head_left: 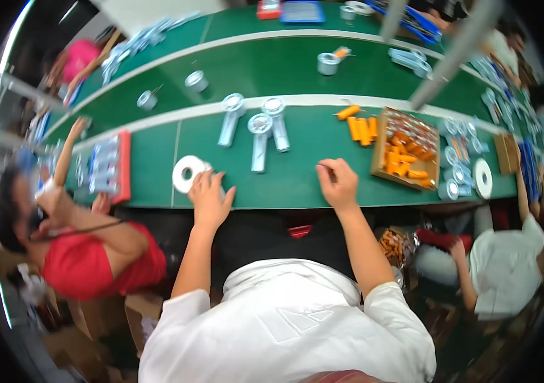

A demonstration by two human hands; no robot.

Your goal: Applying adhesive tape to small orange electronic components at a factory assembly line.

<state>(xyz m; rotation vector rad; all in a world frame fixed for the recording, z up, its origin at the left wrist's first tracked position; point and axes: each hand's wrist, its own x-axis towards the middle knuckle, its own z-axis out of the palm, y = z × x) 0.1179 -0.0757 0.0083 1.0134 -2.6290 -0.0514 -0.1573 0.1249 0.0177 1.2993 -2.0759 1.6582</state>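
My left hand (210, 199) lies with its fingers spread at the right edge of a white tape roll (180, 175); it covers part of the roll. My right hand (339, 184) is curled over the green bench, thumb and fingertips pressed together; whatever they pinch is too small to make out. Ahead, between the hands, lie three light blue fan housings with round heads and handles: a left one (230, 121), a front one (260, 143) and a right one (278, 124). Several orange cylindrical batteries (362, 130) lie beyond my right hand.
An open cardboard box (379, 150) of orange batteries stands at right, with more blue housings (457, 150) and another white roll (483, 179) beyond it. A red-edged tray (124, 167) is at left. Blue cups (196, 81) sit on the middle strip. Co-workers sit on both sides.
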